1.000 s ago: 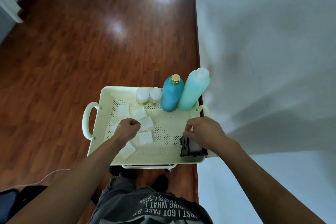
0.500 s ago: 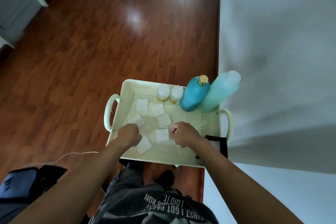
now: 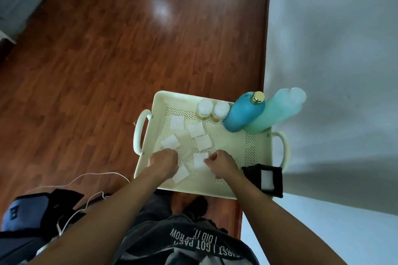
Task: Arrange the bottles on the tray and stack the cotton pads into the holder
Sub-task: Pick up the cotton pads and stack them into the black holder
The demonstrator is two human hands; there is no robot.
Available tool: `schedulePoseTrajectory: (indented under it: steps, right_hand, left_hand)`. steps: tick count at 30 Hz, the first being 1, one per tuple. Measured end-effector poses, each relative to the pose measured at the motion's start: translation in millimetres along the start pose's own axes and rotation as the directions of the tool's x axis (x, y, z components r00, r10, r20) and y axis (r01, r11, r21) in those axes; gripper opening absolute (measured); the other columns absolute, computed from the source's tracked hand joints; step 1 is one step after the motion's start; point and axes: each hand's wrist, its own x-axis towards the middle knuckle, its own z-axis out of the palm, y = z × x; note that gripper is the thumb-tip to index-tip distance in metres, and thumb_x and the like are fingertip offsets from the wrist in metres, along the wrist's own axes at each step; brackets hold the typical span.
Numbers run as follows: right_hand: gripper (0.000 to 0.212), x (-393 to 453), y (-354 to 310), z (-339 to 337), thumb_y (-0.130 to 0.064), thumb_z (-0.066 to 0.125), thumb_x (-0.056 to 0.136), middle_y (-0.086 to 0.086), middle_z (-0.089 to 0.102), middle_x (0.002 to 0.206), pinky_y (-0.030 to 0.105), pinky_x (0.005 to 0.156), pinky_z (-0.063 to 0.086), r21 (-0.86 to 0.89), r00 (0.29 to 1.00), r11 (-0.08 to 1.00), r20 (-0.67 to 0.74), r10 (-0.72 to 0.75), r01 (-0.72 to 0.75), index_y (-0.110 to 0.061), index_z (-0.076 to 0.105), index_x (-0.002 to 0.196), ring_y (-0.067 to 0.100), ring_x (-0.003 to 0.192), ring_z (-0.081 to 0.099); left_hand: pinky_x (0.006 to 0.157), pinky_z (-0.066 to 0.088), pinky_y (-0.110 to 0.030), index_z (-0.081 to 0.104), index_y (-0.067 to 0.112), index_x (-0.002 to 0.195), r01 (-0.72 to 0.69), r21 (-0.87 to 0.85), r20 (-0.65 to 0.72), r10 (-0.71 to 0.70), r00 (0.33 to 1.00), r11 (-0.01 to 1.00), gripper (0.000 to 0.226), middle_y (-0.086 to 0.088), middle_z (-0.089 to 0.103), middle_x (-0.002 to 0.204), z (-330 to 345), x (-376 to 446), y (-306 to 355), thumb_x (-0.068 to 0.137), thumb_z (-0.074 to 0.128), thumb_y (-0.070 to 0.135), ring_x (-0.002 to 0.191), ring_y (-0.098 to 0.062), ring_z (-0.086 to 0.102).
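Head view: shirt print reads "I DID IT". Left hand clenched over pads on tray. Right hand, at the holder a second ago, now pinches a pad. Holder contains pads. Bottles stand at tray's far edge.

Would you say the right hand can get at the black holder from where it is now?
Probably yes: the right hand is beside the black holder, with only bare tray between them.
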Motion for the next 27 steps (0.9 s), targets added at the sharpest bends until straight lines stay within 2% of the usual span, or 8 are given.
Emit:
schedulePoseTrajectory:
  steps: [4, 7, 11, 15, 18, 20, 23, 27]
  right_hand:
    - [0.023, 1.4, 1.2, 6.2, -0.030, 0.063, 0.094, 0.006, 0.073, 0.108, 0.043, 0.086, 0.059, -0.015, 1.000, 1.000, -0.027, 0.003, -0.003, -0.015, 0.068, 0.111, 0.028, 0.096, 0.070]
    - [0.020, 0.9, 3.5, 6.5, -0.026, 0.060, 0.096, 0.007, 0.073, 0.109, 0.042, 0.086, 0.058, -0.029, 1.000, 1.000, -0.031, -0.007, 0.006, -0.014, 0.069, 0.109, 0.028, 0.097, 0.068]
    - [0.020, -0.2, 6.6, 4.7, -0.023, 0.055, 0.097, 0.010, 0.073, 0.103, 0.049, 0.080, 0.060, -0.011, 1.000, 1.000, -0.009, -0.014, 0.014, -0.011, 0.069, 0.105, 0.032, 0.089, 0.071]
    - [0.020, 2.0, 8.7, 3.9, -0.023, 0.055, 0.098, 0.012, 0.074, 0.098, 0.051, 0.080, 0.061, 0.015, 1.000, 1.000, -0.011, -0.007, 0.008, -0.009, 0.068, 0.104, 0.032, 0.087, 0.072]
    - [0.018, 3.9, 7.7, 3.3, -0.026, 0.059, 0.098, 0.009, 0.076, 0.084, 0.049, 0.072, 0.063, 0.045, 1.000, 0.999, -0.022, -0.001, 0.002, -0.011, 0.068, 0.092, 0.028, 0.063, 0.071]
    - [0.023, 3.8, 5.6, 4.1, -0.034, 0.063, 0.095, 0.006, 0.075, 0.079, 0.046, 0.070, 0.063, 0.052, 0.999, 0.999, -0.043, 0.005, -0.003, -0.015, 0.066, 0.084, 0.024, 0.056, 0.069]
    - [0.028, 3.0, 2.0, 7.7, -0.044, 0.067, 0.091, 0.006, 0.075, 0.085, 0.038, 0.073, 0.060, 0.030, 0.998, 1.000, -0.056, 0.005, -0.004, -0.016, 0.066, 0.089, 0.027, 0.068, 0.073]
    - [0.019, 0.9, 2.2, 14.3, -0.032, 0.067, 0.092, 0.009, 0.077, 0.094, 0.036, 0.080, 0.059, 0.046, 0.998, 0.999, -0.060, -0.002, 0.005, -0.014, 0.072, 0.098, 0.029, 0.083, 0.073]
  left_hand:
    - [0.079, 0.058, -0.041, 0.069, 0.012, 0.106, -0.024, 0.009, 0.000, 0.024, 1.000, 1.000, 0.020, -0.003, 0.068, 0.104, 1.2, -0.7, 0.3, 0.094, 0.056, 0.021, 0.094, -0.026, 0.067]
    - [0.080, 0.058, -0.041, 0.068, 0.012, 0.106, -0.022, 0.004, 0.013, 0.022, 1.000, 1.000, 0.020, -0.003, 0.068, 0.104, 2.2, -2.2, 0.9, 0.094, 0.054, 0.018, 0.094, -0.026, 0.068]
    - [0.080, 0.057, -0.039, 0.068, 0.012, 0.107, -0.030, 0.019, 0.032, 0.030, 0.999, 0.999, 0.021, -0.003, 0.068, 0.107, 0.2, -4.8, 2.9, 0.095, 0.052, 0.018, 0.096, -0.026, 0.067]
    - [0.078, 0.057, -0.039, 0.070, 0.012, 0.103, -0.007, -0.015, 0.025, 0.007, 1.000, 1.000, 0.021, -0.003, 0.069, 0.105, -4.7, -7.8, 2.6, 0.094, 0.052, 0.016, 0.095, -0.026, 0.067]
    - [0.072, 0.056, -0.035, 0.072, 0.013, 0.097, 0.018, -0.079, 0.009, -0.018, 1.000, 0.997, 0.020, -0.002, 0.071, 0.100, -8.4, -10.7, -0.5, 0.093, 0.053, 0.018, 0.091, -0.025, 0.067]
    - [0.070, 0.054, -0.034, 0.072, 0.014, 0.094, 0.040, -0.139, -0.011, -0.042, 0.999, 0.989, 0.018, -0.002, 0.071, 0.097, -10.4, -13.0, -2.3, 0.091, 0.055, 0.019, 0.089, -0.024, 0.067]
    - [0.072, 0.056, -0.035, 0.073, 0.013, 0.091, 0.066, -0.233, -0.037, -0.077, 0.996, 0.970, 0.016, -0.002, 0.072, 0.094, -12.5, -17.1, -4.0, 0.090, 0.058, 0.020, 0.087, -0.024, 0.068]
    - [0.081, 0.059, -0.039, 0.075, 0.013, 0.094, 0.098, -0.334, -0.035, -0.116, 0.993, 0.937, 0.015, -0.001, 0.074, 0.094, -14.3, -20.5, -5.0, 0.092, 0.064, 0.023, 0.086, -0.021, 0.069]
